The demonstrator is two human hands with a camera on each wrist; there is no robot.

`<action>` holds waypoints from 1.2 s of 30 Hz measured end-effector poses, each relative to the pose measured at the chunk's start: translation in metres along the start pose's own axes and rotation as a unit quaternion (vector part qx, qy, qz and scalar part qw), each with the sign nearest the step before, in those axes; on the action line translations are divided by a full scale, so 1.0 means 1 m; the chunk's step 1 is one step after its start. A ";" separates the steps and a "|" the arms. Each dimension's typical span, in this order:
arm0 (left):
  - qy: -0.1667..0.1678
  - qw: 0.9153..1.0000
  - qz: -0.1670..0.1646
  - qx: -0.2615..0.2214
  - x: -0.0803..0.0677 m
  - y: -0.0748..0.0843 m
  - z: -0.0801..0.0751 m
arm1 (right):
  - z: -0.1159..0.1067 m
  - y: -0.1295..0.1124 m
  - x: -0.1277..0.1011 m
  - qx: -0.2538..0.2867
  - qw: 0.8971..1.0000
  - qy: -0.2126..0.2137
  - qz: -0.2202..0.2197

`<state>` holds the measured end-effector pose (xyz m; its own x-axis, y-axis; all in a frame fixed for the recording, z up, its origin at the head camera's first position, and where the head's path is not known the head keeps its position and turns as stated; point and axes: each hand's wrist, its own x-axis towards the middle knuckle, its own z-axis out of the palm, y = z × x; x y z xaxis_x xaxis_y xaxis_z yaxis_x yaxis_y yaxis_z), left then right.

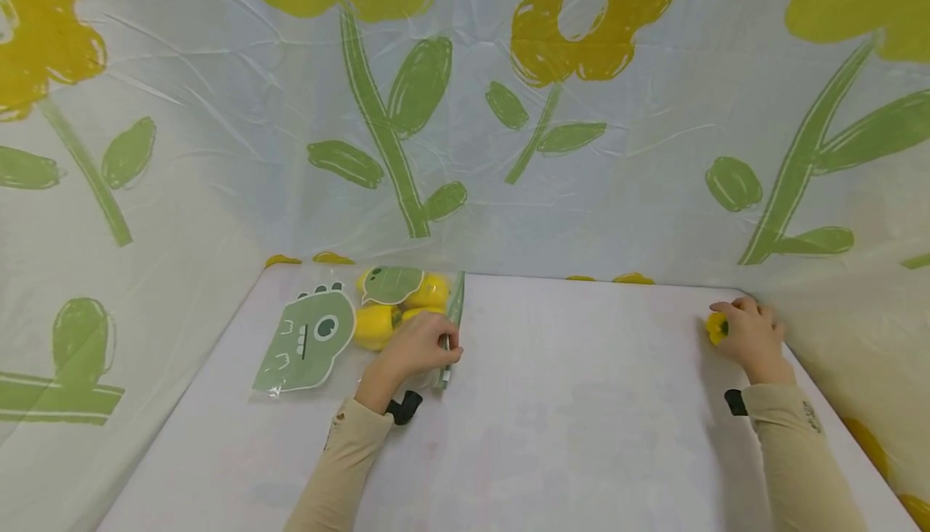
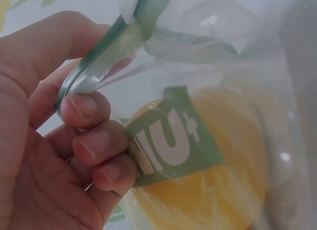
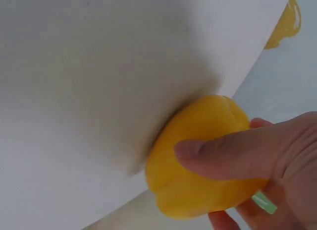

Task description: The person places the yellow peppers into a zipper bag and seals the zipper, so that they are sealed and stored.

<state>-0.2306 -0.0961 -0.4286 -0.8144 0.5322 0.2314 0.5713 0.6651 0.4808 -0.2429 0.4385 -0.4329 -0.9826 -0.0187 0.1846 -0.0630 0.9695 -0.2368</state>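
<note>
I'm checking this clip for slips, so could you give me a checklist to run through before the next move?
1. Right hand grips a yellow bell pepper: ok, thumb and fingers around it.
2. Left hand holds the zip bag by its green edge: ok.
3. Other yellow bell peppers inside the bag: ok, visible through the plastic.
4. Gripped pepper beside the bag: not ok, it is near the table's far right corner.
5. Bag mouth fully open: cannot tell.
</note>
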 end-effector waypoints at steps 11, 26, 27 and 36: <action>-0.001 1.000 0.002 0.004 0.000 -0.001 -0.001 | -0.018 -0.037 -0.002 -0.014 0.992 -0.122 0.032; -0.002 1.000 0.004 0.001 -0.001 0.000 -0.001 | -0.029 -0.121 -0.001 0.159 0.985 -0.068 -0.007; -0.003 1.000 0.003 -0.001 -0.001 0.000 -0.001 | -0.029 -0.128 -0.001 0.180 0.982 -0.060 -0.002; -0.005 1.000 0.003 0.002 -0.001 0.001 -0.002 | -0.021 -0.182 0.003 0.348 0.937 0.025 0.038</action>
<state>-0.2297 -0.0969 -0.4266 -0.8100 0.5413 0.2254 0.5763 0.6640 0.4764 -0.2305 0.2669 -0.3695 -0.9808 0.0725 0.1811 -0.1075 0.5740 -0.8118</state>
